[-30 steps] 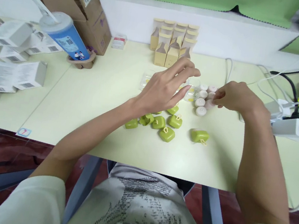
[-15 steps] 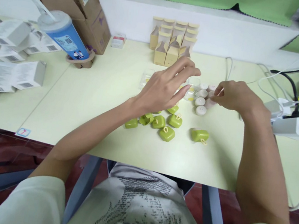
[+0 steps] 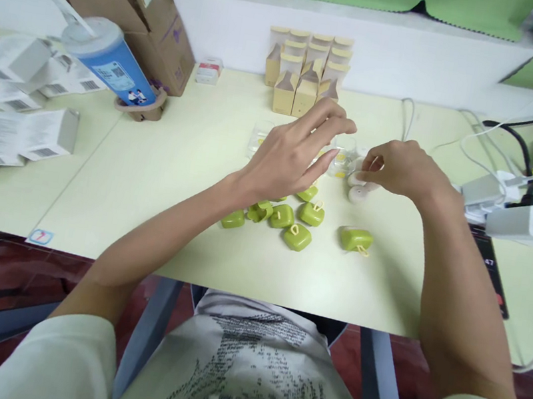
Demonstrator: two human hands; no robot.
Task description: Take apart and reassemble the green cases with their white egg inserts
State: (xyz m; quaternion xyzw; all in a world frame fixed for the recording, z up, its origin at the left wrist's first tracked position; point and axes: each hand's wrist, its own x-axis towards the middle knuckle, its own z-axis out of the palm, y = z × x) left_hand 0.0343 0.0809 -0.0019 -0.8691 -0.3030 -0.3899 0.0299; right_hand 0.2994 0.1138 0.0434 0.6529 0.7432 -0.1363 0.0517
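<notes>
My left hand [image 3: 299, 147] hovers over the middle of the table with fingers bent and spread apart, nothing visible in them. Behind it are small clear plastic cups [image 3: 341, 164] with yellow spots, partly hidden. To the right, my right hand [image 3: 400, 168] has thumb and fingers closed at a cluster of small white round pieces [image 3: 358, 194], most of them covered by the hand. Just what lies between the fingertips is hidden. Several green cases with cream loops [image 3: 297, 237] lie in front of the left hand; one green case [image 3: 356, 240] rests apart on the right.
Open small yellow boxes [image 3: 294, 99] stand in rows against the wall. At left are a brown carton [image 3: 170, 42], a tilted blue cup [image 3: 120, 68] and white boxes [image 3: 14, 132]. A white power adapter [image 3: 520, 224], cables and a phone [image 3: 490, 272] occupy the right.
My right hand has shifted left, so its fingers now cover more of the white pieces. A phone has come into sight beside the right forearm. The left hand stays in place.
</notes>
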